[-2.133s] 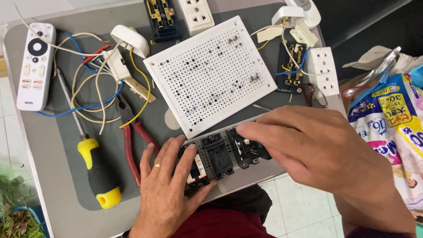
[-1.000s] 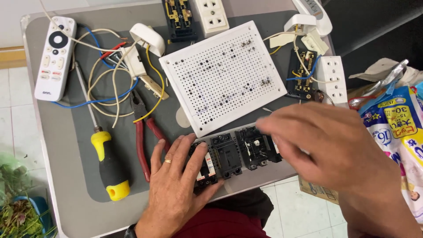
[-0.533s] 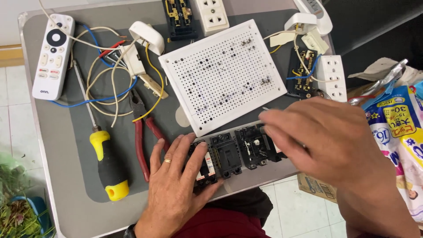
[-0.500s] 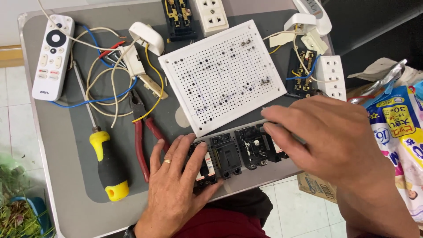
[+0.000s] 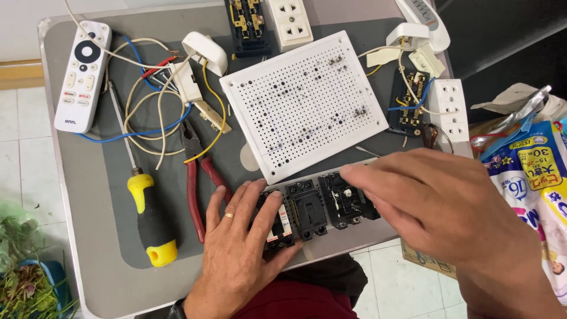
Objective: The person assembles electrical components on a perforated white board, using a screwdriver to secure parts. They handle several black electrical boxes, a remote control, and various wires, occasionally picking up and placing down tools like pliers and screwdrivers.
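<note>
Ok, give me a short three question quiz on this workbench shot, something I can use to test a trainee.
1. True or false: the left hand rests on the row of black switch modules.
2. Which tool lies between the yellow-handled screwdriver and the left hand: A) red-handled pliers, B) hammer, C) tape measure?
3. What colour is the perforated board above the modules?

Key
1. True; its fingers lie on the left end, while the right hand touches the right end.
2. A.
3. White.
</note>
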